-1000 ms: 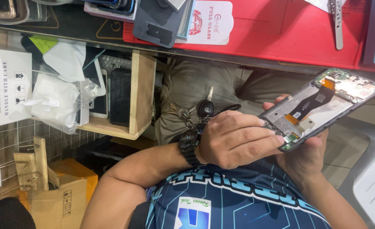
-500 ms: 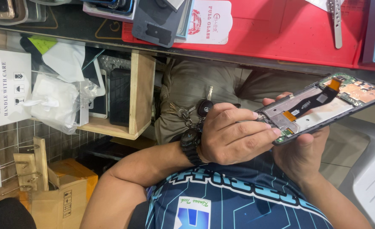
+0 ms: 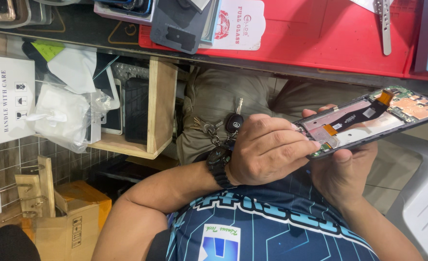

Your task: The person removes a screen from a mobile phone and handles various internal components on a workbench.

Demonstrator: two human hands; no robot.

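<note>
Head view, the only one: opened phone (image 3: 368,118) sits over the person's lap, just below the edge of the workbench and well clear of the red mat (image 3: 320,43) on top of it. It is a flat dark slab with its back off. The inside shows a pale metal plate, a black strip running lengthwise, an orange flex ribbon (image 3: 330,129) and a green and copper board at the far end.

The right hand (image 3: 344,169) cradles the phone from beneath, palm up, with its fingers wrapped around the far edge. In my judgement this keeps the open face level and steady. The left hand (image 3: 267,150) lies across the near end with its fingers bunched together and their tips pressed at the small board there. Whether they pinch a tool or a part, I cannot tell. A chunky black wristwatch (image 3: 218,162) bands that wrist, and a bunch of keys (image 3: 226,124) hangs at the waist just behind it.

On the mat lies a slim perforated metal tool (image 3: 383,24). A raw wooden shelf (image 3: 158,106) under the bench holds dark flat devices standing on edge. Crinkled plastic bags (image 3: 64,116) are beside it, and a cardboard box (image 3: 73,222) is on the floor.
</note>
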